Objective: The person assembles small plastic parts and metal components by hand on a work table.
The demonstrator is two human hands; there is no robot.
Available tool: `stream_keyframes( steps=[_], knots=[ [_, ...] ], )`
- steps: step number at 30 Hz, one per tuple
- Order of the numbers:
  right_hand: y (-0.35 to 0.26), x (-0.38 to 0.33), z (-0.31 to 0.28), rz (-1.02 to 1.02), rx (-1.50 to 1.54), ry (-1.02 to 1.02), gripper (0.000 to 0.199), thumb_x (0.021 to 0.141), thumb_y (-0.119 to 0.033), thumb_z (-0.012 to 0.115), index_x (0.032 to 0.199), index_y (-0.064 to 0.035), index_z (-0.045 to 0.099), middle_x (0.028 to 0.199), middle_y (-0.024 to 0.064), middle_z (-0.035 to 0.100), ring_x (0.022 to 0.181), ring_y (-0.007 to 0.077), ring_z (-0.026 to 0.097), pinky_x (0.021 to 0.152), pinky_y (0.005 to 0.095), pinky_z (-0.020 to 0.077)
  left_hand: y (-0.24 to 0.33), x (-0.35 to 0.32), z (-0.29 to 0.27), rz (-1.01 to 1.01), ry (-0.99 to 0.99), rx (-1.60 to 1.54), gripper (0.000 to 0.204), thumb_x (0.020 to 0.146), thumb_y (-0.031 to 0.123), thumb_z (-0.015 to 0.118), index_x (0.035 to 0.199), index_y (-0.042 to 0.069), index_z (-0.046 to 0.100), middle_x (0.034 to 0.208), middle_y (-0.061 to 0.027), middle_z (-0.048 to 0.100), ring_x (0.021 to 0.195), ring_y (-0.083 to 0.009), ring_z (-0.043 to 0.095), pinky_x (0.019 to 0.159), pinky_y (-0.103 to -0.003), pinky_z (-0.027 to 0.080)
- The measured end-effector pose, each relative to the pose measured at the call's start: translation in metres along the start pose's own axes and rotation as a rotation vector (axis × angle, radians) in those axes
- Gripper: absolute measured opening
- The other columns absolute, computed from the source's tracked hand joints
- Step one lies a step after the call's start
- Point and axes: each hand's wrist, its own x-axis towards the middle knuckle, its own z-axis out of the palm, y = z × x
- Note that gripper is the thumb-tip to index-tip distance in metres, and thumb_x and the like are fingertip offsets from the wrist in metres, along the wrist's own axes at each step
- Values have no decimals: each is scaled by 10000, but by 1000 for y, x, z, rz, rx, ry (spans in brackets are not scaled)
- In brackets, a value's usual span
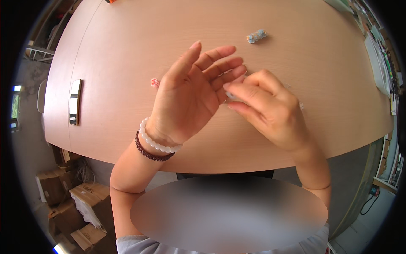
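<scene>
Over the table's middle, my left hand (188,91) is turned palm up, its fingers stretched out and a little apart. A white beaded bracelet (157,143) and a dark beaded one (153,155) circle its wrist. My right hand (270,108) pinches thumb and fingers together right beside the left hand's fingertips. A small whitish, translucent piece (230,95) shows at that pinch; most of it is hidden, and I cannot tell its kind. To the left of my left hand lies a small pink rose-shaped piece (155,82).
A small light-blue bundle (257,36) lies farther back on the wooden table (127,42). A phone (75,102) rests near the left edge. Clear bits (301,105) show beside my right hand. Cardboard boxes (91,197) stand on the floor at lower left.
</scene>
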Motion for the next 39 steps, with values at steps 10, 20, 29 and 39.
stream_keyframes(
  steps=[10, 20, 29, 39],
  knots=[
    [4, 1, -1, -16, 73, 211, 169, 694, -11, 715, 782, -21, 571, 763, 78, 594, 601, 201, 591, 525, 275, 508, -3, -6, -6, 116, -12, 455, 346, 960, 218, 370, 1180, -34, 460, 1137, -136, 541, 1084, -212, 518, 945, -333, 416],
    [-1, 6, -14, 152, 133, -28, 234, 747, 69, 609, 966, -6, 575, 886, 56, 536, 685, 103, 565, 576, 251, 482, -9, -6, -13, 111, -99, 546, 200, 924, 93, 485, 1074, -5, 574, 1024, -101, 623, 899, -135, 606, 775, -266, 501],
    [1, 4, -18, 452, 650, 115, 294, 896, 33, 430, 1190, 26, 421, 961, 112, 567, 933, 180, 590, 838, 297, 486, -14, -1, -17, 344, -17, 838, 206, 872, 30, 560, 1074, -11, 568, 927, -34, 589, 842, -78, 574, 769, -235, 502],
    [7, 2, -24, 508, 554, 14, 102, 838, -32, 598, 850, -19, 498, 797, 37, 552, 923, 133, 587, 813, 267, 475, -12, 0, -17, 286, 14, 823, 116, 845, -6, 587, 959, 3, 567, 917, -42, 619, 839, -90, 583, 742, -220, 488]
  ],
)
